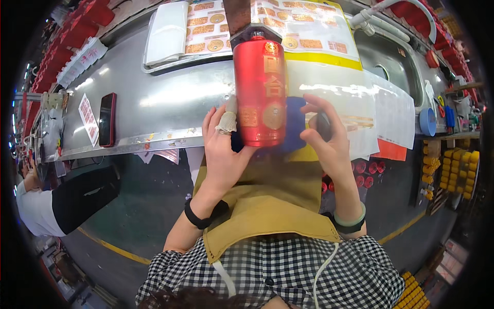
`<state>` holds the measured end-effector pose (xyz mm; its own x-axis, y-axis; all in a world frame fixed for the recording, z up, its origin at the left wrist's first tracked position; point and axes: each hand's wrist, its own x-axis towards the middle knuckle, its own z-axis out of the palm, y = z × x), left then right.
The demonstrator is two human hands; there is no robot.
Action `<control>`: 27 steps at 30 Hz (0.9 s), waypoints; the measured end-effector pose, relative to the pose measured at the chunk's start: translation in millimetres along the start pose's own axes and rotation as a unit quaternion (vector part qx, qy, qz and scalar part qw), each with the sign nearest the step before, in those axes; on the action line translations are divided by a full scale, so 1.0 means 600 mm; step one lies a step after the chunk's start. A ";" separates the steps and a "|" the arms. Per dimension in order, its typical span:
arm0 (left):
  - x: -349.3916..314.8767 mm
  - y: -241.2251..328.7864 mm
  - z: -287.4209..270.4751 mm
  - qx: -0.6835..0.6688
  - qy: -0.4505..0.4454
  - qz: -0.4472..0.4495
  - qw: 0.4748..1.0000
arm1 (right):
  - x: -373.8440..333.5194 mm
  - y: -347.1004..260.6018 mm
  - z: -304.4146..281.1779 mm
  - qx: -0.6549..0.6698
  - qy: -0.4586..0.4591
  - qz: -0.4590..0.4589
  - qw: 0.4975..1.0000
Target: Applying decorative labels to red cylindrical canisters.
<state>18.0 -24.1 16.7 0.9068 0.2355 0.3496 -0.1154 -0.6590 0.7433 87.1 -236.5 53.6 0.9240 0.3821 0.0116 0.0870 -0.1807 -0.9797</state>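
fingers [217, 116] apart, left against red bottle [259, 92]

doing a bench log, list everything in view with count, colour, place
red bottle: one, red, gold, between hands
bench: one, silver, across view
phone: one, dark, bench's left
slip: one, white-red, by phone
printed sheets: several, white, yellow, beyond bottle
blue piece: one, blue, by bottle
sink: one, silver, right
stacked parts: many, yellow, right
co-worker: one, white top, left
rim clutter: uncountable, mixed, blurred
apron: one, tan, on person
left hand: one, white finger cover, at bottle's lower left
right hand: one, open, right of bottle
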 end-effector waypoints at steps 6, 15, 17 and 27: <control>-0.019 -0.040 -0.059 0.039 -0.042 0.021 0.998 | 0.079 -0.050 0.016 -0.049 -0.045 -0.066 0.996; -0.068 0.002 0.025 -0.023 0.098 0.018 0.995 | 0.194 -0.032 -0.052 -0.152 -0.119 -0.064 0.979; -0.077 -0.001 0.034 -0.017 0.125 -0.001 0.992 | 0.219 -0.026 -0.043 -0.158 -0.149 -0.044 0.975; -0.063 -0.021 0.055 -0.025 0.132 -0.027 0.991 | 0.287 0.045 -0.048 -0.052 -0.164 0.029 0.985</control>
<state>-1.2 -48.4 -24.5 0.7751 0.4522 0.4412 -0.0965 -0.6055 0.7900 259.3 -201.8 35.1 0.7604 0.6371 -0.1263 0.0909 -0.2970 -0.9505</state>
